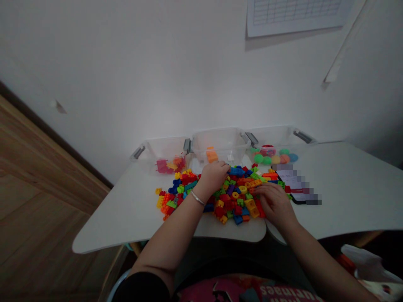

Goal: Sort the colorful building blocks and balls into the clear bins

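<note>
Fingers [224, 167] of my left hand [214, 177] are curled together on top of the blocks [234, 201], touching a blue block [236, 171]. I cannot tell if they hold one. My right hand [274, 204] lies on the pile's near side, fingers loose and apart. Just past my left fingers stands the middle bin [220, 140]. The left bin [157, 143] and right bin [277, 132] sit beside it on the white surface [346, 188].

it looked like a home play corner. toy bricks [239, 184] covered a white table [132, 212], clear bins [220, 143] along its back edge, wood flooring [37, 201] left of it.
</note>
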`<state>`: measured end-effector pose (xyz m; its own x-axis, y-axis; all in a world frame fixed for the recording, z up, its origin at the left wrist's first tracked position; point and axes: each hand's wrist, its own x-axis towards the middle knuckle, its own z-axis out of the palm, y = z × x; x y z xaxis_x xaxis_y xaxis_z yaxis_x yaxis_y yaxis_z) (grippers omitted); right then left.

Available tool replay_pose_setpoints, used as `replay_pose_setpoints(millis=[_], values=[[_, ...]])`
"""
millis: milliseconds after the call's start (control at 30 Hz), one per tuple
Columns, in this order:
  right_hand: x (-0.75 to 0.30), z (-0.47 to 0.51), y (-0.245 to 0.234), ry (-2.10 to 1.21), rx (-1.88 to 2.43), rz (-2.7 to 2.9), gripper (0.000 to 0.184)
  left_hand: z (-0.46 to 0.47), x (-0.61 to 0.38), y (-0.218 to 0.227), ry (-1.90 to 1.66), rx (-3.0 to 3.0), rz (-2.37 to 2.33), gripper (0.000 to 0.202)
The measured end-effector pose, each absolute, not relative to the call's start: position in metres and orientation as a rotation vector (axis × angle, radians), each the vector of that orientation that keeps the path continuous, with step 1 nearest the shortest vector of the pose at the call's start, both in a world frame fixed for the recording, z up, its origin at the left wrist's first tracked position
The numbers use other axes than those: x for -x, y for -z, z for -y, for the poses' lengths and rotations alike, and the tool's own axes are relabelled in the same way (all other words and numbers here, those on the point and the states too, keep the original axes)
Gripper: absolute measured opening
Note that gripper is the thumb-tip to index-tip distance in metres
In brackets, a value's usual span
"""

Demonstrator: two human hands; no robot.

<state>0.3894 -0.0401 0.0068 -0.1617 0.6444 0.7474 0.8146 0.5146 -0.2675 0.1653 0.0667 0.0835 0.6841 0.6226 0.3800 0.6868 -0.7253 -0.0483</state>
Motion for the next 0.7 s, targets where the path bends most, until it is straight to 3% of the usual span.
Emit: replay_pose_setpoints(millis=[367,533,700], values=[[-0.388,0.04,-0.007,0.24,1.212,1.876,0.019,-0.049,-0.125,-0.09,1.17,2.564,1.008,0.008],[-0.386,0.041,-0.011,0.219,1.216,1.87,0.02,-0.05,-0.102,-0.088,1.609,2.295,1.181,0.003],[-0.386,0.041,-0.011,0.218,1.221,1.867,0.02,-0.064,-0.081,-0.088,2.004,1.901,1.502,0.011]])
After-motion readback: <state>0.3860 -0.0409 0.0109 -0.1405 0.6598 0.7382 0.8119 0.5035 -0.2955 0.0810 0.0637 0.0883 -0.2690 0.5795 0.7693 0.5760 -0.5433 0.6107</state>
